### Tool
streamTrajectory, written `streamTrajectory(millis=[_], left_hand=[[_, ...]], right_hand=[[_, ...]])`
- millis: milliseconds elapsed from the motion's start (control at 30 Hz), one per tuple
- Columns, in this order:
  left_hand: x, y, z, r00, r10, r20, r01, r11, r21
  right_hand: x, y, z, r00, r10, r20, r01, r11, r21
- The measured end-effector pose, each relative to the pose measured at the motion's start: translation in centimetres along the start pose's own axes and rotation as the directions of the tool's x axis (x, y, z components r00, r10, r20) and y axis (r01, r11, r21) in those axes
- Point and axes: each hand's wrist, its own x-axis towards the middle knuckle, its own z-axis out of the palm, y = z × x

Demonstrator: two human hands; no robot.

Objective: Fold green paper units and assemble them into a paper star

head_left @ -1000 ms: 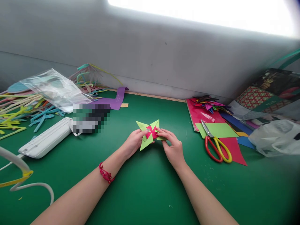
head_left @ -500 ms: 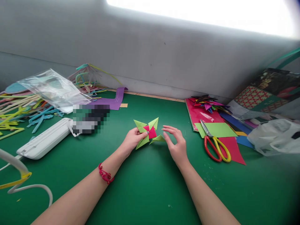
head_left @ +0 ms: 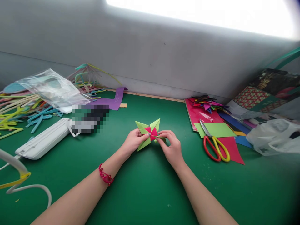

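Observation:
A folded paper star (head_left: 147, 142) with light green points and a red centre is held between my two hands above the green table. My left hand (head_left: 133, 142) pinches its left side, thumb on top near the red middle. My right hand (head_left: 172, 146) is closed on the lower right point, thumb and fingertips pressing the green paper by the red centre. The fingers partly cover that point. Two upper points and the lower left one stick out in plain sight.
Scissors (head_left: 217, 147) with red and yellow handles lie on coloured paper sheets (head_left: 225, 129) at right, near a pile of folded paper pieces (head_left: 209, 104). A plastic bag (head_left: 276, 137) is far right. At left are a white case (head_left: 44, 139), paper strips (head_left: 14, 120) and clear plastic (head_left: 55, 90).
My right hand has moved left and closed on the star's lower right point, from open fingers beside it. The left hand keeps its hold, shifted slightly right.

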Motion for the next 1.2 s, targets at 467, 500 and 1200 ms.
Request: streamTrajectory(millis=[467,500,1200], left_hand=[[-0.18,-0.12,0.5,0.997,0.074,0.01,-0.074,0.996,0.045],[-0.15,-0.18,0.5,0.996,0.085,0.02,-0.086,0.996,0.039],[-0.53,0.13,0.91,0.987,0.157,-0.028,-0.155,0.985,0.082]], right_hand=[[-0.16,-0.24,0.3,0.999,0.021,-0.038,-0.02,1.0,0.024],[-0.18,-0.19,0.3,0.999,0.02,-0.038,-0.02,1.0,0.022],[-0.39,-0.36,0.35,0.998,-0.055,-0.003,0.054,0.995,-0.086]])
